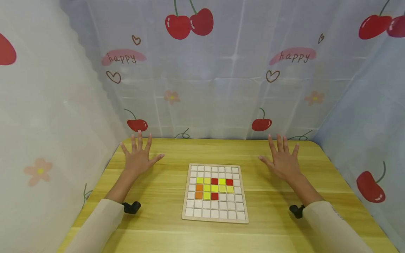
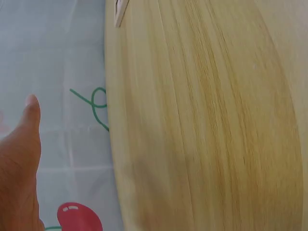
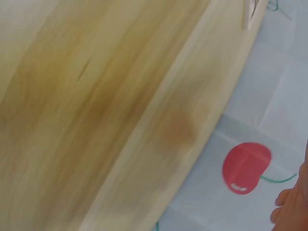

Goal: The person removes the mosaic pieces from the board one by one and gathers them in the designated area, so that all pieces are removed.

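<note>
Both hands are held out over the far part of the table with fingers spread and nothing in them. The left hand [image 1: 137, 161] is left of a square wooden grid board [image 1: 215, 220], and the right hand [image 1: 285, 163] is to its right; both are apart from it. Most cells of the board show white squares, while its middle rows carry several yellow tiles [image 1: 214, 188], two orange tiles [image 1: 199, 191] and three red tiles [image 1: 214, 196]. In the left wrist view the left thumb [image 2: 30, 125] points up at the left edge. Part of the right hand [image 3: 293, 204] shows at the lower right of its wrist view.
The board lies on a wood-grain table [image 1: 158, 225]. A white curtain [image 1: 218, 88] printed with cherries, hearts and flowers encloses the table's back and both sides. A black wrist device [image 1: 132, 207] is at the left cuff, and another black device [image 1: 296, 211] is at the right.
</note>
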`<state>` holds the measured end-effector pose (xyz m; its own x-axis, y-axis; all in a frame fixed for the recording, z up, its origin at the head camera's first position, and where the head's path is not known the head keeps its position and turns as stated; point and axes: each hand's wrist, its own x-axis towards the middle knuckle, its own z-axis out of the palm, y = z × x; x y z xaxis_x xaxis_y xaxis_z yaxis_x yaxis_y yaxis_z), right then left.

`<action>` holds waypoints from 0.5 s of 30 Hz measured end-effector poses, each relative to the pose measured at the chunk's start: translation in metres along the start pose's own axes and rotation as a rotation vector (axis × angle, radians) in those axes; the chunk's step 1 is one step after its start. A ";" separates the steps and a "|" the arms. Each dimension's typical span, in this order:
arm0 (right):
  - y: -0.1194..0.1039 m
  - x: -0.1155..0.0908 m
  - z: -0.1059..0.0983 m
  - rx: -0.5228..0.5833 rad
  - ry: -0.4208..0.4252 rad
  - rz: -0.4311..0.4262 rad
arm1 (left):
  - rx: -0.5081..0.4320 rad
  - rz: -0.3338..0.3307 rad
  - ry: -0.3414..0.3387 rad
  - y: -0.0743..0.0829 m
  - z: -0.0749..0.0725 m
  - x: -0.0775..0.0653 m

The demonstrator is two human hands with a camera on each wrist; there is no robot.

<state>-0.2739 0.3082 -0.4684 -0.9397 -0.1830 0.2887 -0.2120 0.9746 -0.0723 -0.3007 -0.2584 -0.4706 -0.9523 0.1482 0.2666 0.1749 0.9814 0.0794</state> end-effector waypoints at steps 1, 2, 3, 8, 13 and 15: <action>-0.002 -0.001 -0.002 0.017 -0.002 -0.003 | 0.002 0.004 -0.001 0.002 -0.001 -0.001; -0.004 -0.001 -0.004 0.036 -0.008 -0.004 | 0.007 0.007 -0.007 0.004 -0.002 -0.001; -0.006 -0.002 -0.006 0.060 -0.015 -0.006 | 0.007 0.014 -0.004 0.006 -0.003 -0.002; -0.020 -0.005 -0.018 0.197 -0.072 -0.033 | -0.006 0.048 -0.014 0.022 -0.007 -0.011; -0.031 -0.011 -0.021 0.304 -0.119 -0.077 | -0.035 0.078 -0.053 0.040 -0.007 -0.024; -0.036 -0.014 -0.021 0.337 -0.133 -0.083 | -0.031 0.093 -0.065 0.048 -0.007 -0.030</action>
<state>-0.2472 0.2781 -0.4502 -0.9375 -0.2970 0.1815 -0.3450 0.8622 -0.3709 -0.2620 -0.2169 -0.4685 -0.9456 0.2474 0.2113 0.2704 0.9588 0.0873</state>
